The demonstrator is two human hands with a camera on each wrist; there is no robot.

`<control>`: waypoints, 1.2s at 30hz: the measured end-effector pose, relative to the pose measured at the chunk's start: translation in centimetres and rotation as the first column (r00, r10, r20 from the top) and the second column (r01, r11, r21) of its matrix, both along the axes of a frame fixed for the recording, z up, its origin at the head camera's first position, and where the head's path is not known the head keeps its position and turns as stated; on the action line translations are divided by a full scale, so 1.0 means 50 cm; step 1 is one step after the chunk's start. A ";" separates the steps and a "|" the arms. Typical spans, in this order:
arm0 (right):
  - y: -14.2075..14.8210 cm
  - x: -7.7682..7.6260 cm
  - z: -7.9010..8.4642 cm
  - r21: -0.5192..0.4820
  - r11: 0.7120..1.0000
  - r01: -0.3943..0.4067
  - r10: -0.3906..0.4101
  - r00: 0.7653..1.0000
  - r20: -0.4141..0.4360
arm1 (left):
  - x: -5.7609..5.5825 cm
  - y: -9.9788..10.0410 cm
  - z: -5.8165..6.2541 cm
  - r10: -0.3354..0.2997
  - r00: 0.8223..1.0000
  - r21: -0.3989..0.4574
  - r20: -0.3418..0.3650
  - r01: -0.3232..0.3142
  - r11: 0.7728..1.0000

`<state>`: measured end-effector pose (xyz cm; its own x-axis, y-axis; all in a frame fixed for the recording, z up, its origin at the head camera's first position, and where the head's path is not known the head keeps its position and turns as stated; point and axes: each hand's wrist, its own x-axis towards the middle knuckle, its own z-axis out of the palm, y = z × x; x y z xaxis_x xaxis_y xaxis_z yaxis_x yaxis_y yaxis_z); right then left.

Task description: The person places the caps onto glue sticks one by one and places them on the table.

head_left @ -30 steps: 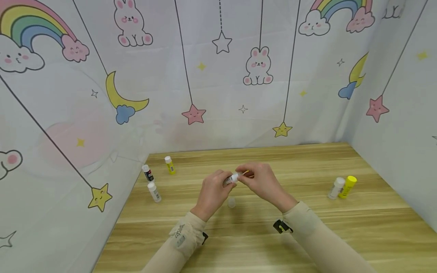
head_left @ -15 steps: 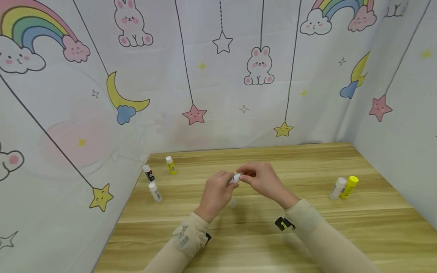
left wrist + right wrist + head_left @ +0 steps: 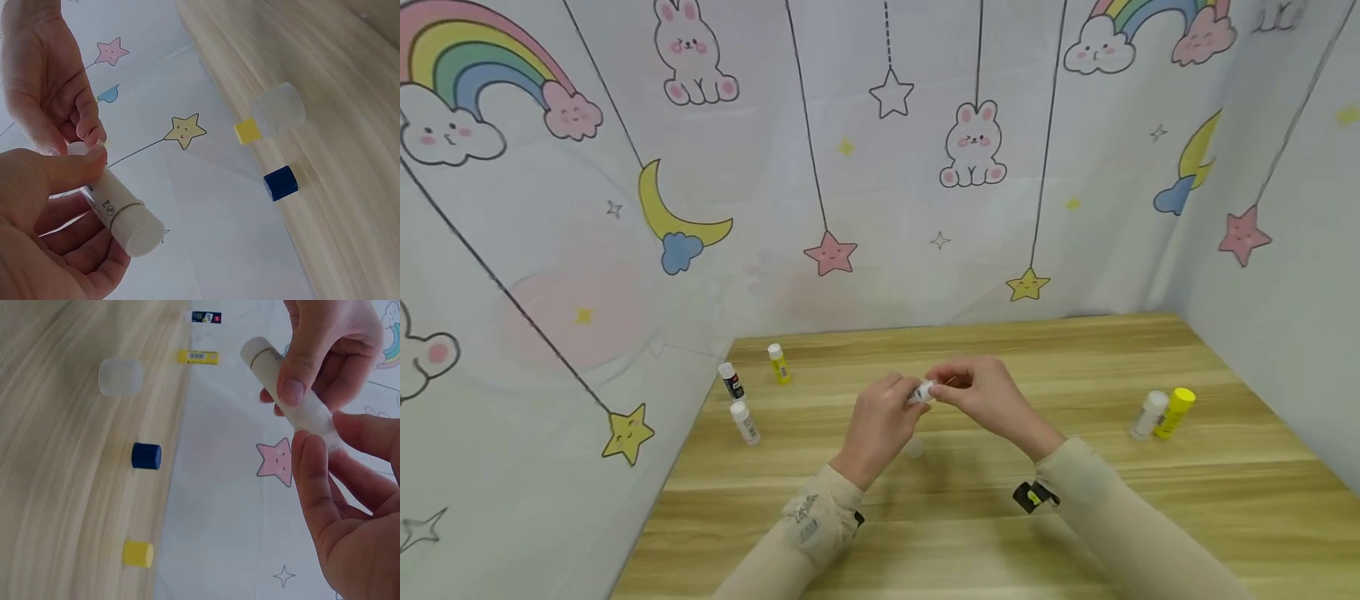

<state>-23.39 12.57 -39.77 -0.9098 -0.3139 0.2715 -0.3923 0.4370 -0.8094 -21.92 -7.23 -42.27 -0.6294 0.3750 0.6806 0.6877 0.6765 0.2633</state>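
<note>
My left hand [image 3: 878,429] grips a white glue stick [image 3: 112,194] around its body, thumb laid across it, above the table. One end, below a thin ring, sticks out past the fingers in the left wrist view. At the opposite end my right hand [image 3: 988,400] pinches the stick between thumb and fingertips, covering much of that tip. A translucent cap [image 3: 913,447] stands on the table below the hands. Beyond it, both wrist views show a blue cap [image 3: 146,456] and a yellow cap [image 3: 138,554]; the hands hide these from the head view.
At the table's left stand a dark glue stick [image 3: 731,381], a yellow one [image 3: 778,364] and a white one [image 3: 746,423]. A white glue stick [image 3: 1149,416] and a yellow one [image 3: 1175,413] stand close together at right. A printed curtain [image 3: 880,183] borders the back and sides.
Both hands have shifted slightly to the right together with the glue stick, keeping their hold on it. The head view has drifted a little; the standing glue sticks stay in place.
</note>
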 end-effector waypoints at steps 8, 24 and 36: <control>-0.009 0.001 -0.008 0.011 1.000 0.006 -0.006 1.000 0.007 | 0.008 -0.024 -0.013 0.032 0.998 0.010 0.055 -0.033 0.999; 0.005 0.004 -0.019 0.046 0.999 0.022 -0.023 0.999 0.032 | 0.016 -0.065 -0.021 0.129 0.991 0.050 0.033 -0.131 0.990; 0.019 0.008 -0.024 0.097 0.994 0.058 -0.060 0.998 0.022 | 0.014 -0.124 -0.016 0.221 0.973 0.084 0.065 -0.226 0.971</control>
